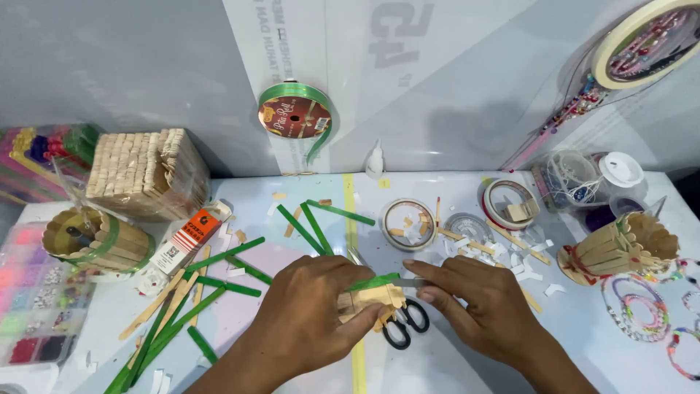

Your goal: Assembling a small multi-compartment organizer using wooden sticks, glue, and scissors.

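Left grip [313, 310] closed around small stick-built piece [370, 299] just above counter [452, 365]; right grip [474, 299] pinching green stick [373, 282] onto its top edge. Body assembled, green trim seemingly part-laid; loose green sticks [219, 281], scissors [402, 321] beside.

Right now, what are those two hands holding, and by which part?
The left hand grips a small craft-stick piece by its left end. The right hand pinches the right end of a green strip lying across its top.
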